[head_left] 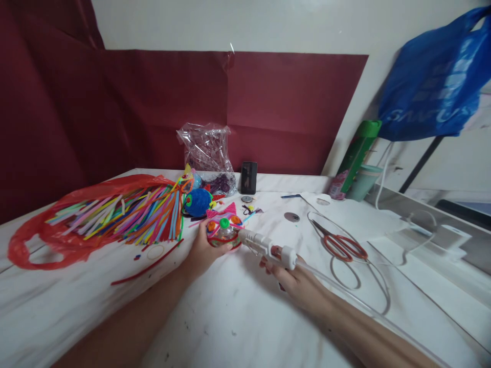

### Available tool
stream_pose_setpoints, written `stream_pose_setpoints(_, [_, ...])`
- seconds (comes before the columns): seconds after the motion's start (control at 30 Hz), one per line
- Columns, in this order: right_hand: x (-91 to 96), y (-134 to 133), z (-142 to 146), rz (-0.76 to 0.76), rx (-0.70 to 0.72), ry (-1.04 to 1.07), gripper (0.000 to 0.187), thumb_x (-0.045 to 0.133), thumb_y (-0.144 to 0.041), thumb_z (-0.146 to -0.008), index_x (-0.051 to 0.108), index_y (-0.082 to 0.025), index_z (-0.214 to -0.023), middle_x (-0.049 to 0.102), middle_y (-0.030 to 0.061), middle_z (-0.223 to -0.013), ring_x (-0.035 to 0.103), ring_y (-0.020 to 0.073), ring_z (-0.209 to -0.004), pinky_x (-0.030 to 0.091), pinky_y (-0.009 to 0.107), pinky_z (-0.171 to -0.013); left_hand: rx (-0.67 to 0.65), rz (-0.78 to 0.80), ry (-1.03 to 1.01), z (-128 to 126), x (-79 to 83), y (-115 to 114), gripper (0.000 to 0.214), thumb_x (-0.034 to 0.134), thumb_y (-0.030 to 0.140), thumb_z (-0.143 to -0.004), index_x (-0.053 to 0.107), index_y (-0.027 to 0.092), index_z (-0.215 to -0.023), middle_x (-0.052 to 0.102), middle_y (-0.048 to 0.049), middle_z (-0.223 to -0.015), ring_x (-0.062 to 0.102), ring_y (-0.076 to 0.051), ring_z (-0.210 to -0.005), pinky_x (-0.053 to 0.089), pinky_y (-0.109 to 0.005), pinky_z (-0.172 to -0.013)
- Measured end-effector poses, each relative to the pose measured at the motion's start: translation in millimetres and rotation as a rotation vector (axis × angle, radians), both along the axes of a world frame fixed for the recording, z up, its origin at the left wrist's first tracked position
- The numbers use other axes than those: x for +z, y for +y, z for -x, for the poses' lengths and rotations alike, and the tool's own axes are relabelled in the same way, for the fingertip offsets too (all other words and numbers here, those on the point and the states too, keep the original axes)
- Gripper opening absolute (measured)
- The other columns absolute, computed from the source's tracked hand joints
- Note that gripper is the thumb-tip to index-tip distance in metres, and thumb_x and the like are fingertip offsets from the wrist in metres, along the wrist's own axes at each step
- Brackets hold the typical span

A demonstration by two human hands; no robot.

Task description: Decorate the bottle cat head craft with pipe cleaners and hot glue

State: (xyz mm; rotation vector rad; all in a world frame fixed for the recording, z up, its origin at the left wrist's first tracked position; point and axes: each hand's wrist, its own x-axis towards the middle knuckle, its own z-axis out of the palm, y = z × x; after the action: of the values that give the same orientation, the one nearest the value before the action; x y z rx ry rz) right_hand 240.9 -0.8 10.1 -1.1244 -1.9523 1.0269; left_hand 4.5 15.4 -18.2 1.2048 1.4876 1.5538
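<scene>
My left hand (202, 246) is closed around a small round craft piece (224, 230) decorated with pink, green and orange bits, resting on the white table (215, 317). My right hand (293, 278) grips a white hot glue gun (268, 248), whose nozzle points left and touches the craft piece. A clear glue stick sticks out behind the gun, along my right forearm. A pile of coloured strips (126, 212) lies on a red plastic bag (46, 240) to the left. A blue woolly ball (197, 202) sits just beyond the craft piece.
Red-handled scissors (339, 245) and a looping white cable (368, 276) lie to the right. A clear bag of purple bits (209, 153), a black box (248, 177), a green bottle (358, 153), a cup (363, 182) and a blue bag (433, 87) stand at the back.
</scene>
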Motion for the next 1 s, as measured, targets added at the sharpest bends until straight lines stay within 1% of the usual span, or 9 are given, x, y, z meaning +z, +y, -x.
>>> stream_pose_setpoints(0.13, [-0.6,1.6,-1.2,0.006,0.008,-0.026,0.024,0.046,-0.037,-0.082,0.063,-0.02,-0.083,0.065,0.004,-0.082,0.057,0.018,-0.07,0.045,0.027,-0.057,-0.004,0.026,0.017,-3.8,8.4,-4.3,0.084,0.086,0.02,-0.049,0.045,0.02,-0.123,0.061,-0.0127,-0.123,0.06,-0.031,-0.113,0.047,-0.043,-0.1])
stream_pose_setpoints(0.2, [-0.5,2.3,-1.5,0.015,0.016,-0.04,0.024,0.045,-0.036,-0.082,0.063,-0.02,-0.083,0.065,0.0045,-0.085,0.057,0.0176,-0.07,0.045,0.027,-0.056,-0.017,0.042,0.013,-4.5,9.9,-4.9,0.085,0.085,0.02,-0.051,0.043,0.02,-0.125,0.06,-0.0134,-0.125,0.06,-0.031,-0.114,0.047,-0.042,-0.1])
stream_pose_setpoints(0.4, [-0.5,4.9,-5.2,-0.03,0.029,-0.067,0.026,0.045,-0.036,-0.084,0.065,-0.019,-0.086,0.064,0.0048,-0.083,0.058,0.018,-0.073,0.045,0.026,-0.057,-0.04,0.026,-0.031,-2.5,4.7,-1.5,0.087,0.085,0.022,-0.052,0.04,0.021,-0.127,0.06,-0.0127,-0.124,0.06,-0.031,-0.113,0.049,-0.042,-0.098])
stream_pose_setpoints(0.53, [-2.1,5.9,-7.1,-0.035,0.022,-0.079,0.027,0.045,-0.035,-0.085,0.066,-0.019,-0.088,0.064,0.0036,-0.081,0.058,0.018,-0.073,0.045,0.026,-0.059,-0.028,0.029,-0.083,-4.3,7.8,-3.4,0.087,0.086,0.019,-0.048,0.043,0.022,-0.124,0.062,-0.0114,-0.119,0.061,-0.032,-0.111,0.051,-0.041,-0.094])
stream_pose_setpoints(0.6, [-2.7,5.8,-6.9,-0.034,0.024,-0.06,0.026,0.045,-0.035,-0.085,0.066,-0.019,-0.087,0.064,0.0035,-0.08,0.058,0.0177,-0.072,0.045,0.026,-0.059,-0.02,0.026,-0.076,-4.9,8.7,-4.2,0.086,0.087,0.018,-0.048,0.045,0.022,-0.123,0.063,-0.0105,-0.118,0.062,-0.032,-0.111,0.05,-0.042,-0.096])
stream_pose_setpoints(0.7, [-2.1,5.4,-5.7,-0.032,0.022,-0.033,0.024,0.045,-0.034,-0.085,0.065,-0.019,-0.085,0.065,0.0035,-0.081,0.058,0.0169,-0.071,0.045,0.025,-0.058,-0.015,0.012,-0.028,-3.9,5.9,-3.5,0.085,0.086,0.021,-0.05,0.045,0.022,-0.124,0.063,-0.0106,-0.118,0.061,-0.032,-0.11,0.049,-0.043,-0.097])
stream_pose_setpoints(0.83, [-0.7,4.8,-4.0,0.001,0.035,-0.034,0.024,0.046,-0.034,-0.082,0.064,-0.019,-0.084,0.065,0.0042,-0.084,0.057,0.0163,-0.07,0.044,0.024,-0.055,-0.031,0.013,0.009,-1.6,1.7,-1.8,0.086,0.085,0.022,-0.052,0.042,0.021,-0.127,0.062,-0.0117,-0.121,0.061,-0.031,-0.111,0.048,-0.043,-0.097])
stream_pose_setpoints(1.0, [-1.8,4.9,-2.5,0.095,0.022,-0.018,0.027,0.044,-0.035,-0.081,0.065,-0.018,-0.083,0.064,0.006,-0.095,0.057,0.0167,-0.075,0.045,0.022,-0.053,-0.03,0.022,0.0,-1.5,3.2,-2.2,0.087,0.086,0.022,-0.052,0.042,0.02,-0.127,0.061,-0.0127,-0.121,0.06,-0.032,-0.112,0.047,-0.045,-0.098])
